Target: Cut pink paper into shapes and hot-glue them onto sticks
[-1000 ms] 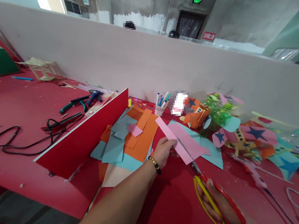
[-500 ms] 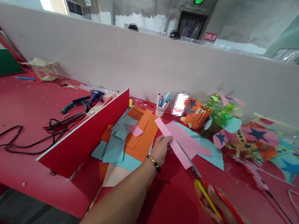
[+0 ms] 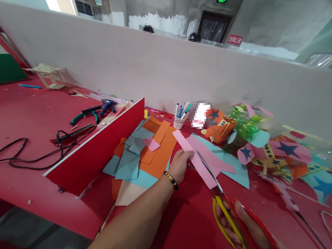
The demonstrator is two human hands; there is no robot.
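Note:
My left hand (image 3: pixel 181 165) pinches a narrow strip of pink paper (image 3: pixel 204 175) by its left edge, above the table. In my right hand (image 3: pixel 252 225) is a pair of scissors (image 3: pixel 228 216) with one yellow and one red handle, its fingers through the loops. The blades lie along the right side of the pink strip, pointing up and away from me. Behind the strip lies a larger pink sheet (image 3: pixel 213 155), on top of a light blue sheet (image 3: pixel 240 172).
Left of my hand, orange paper (image 3: pixel 152 167) and blue-grey pieces overlap beside an upright red board (image 3: pixel 104 150). A cup of pens (image 3: pixel 179 121) stands near the white partition. Decorated green bottles (image 3: pixel 250 126) and a pink glue gun (image 3: pixel 284 195) lie to the right.
The scissor handles have spread apart, the yellow one swinging left and down. My left hand still grips the strip in nearly the same place. The view has shifted slightly.

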